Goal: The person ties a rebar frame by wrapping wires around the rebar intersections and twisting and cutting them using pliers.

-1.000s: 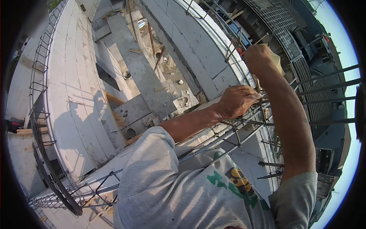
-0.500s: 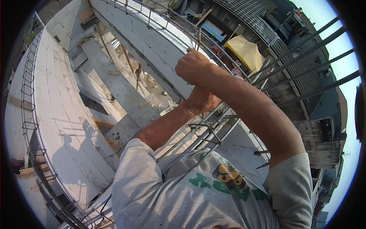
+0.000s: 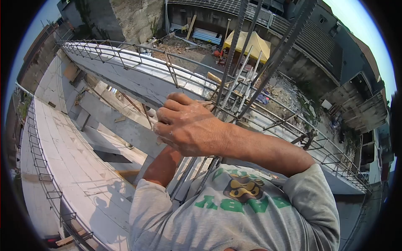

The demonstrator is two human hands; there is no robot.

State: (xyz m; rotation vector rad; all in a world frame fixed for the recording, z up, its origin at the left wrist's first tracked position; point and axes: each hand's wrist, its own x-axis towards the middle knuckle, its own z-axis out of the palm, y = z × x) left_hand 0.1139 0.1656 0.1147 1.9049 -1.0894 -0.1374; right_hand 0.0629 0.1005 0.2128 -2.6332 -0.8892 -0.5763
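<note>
My right hand [image 3: 190, 127] is closed with its fingers curled, in front of the crossing rebar; whatever it grips is hidden. Behind and below it, my left hand is almost wholly covered, and mainly its wrist and forearm [image 3: 164, 165] show. Fingertips stick out past the top of the right hand, and I cannot tell whose they are. Just right of the hands, thick upright ribbed bars [image 3: 234, 50] rise from the junction of the horizontal rebar cage [image 3: 289, 119]. A thin bent tie wire or stirrup [image 3: 171, 69] stands above the hands.
Pale block walls [image 3: 63, 142] curve along the left, a rebar cage [image 3: 39, 167] on top. Between walls lie grey boards [image 3: 113, 113] and timber. Beyond the far wall are a yellow canopy [image 3: 251, 44], rubble and tiled roofs. A person's shadow falls on the left wall.
The view has swung right, bringing the upright bars and yard to the centre. My right hand has come down from the upper right and now overlaps my left hand, hiding most of it.
</note>
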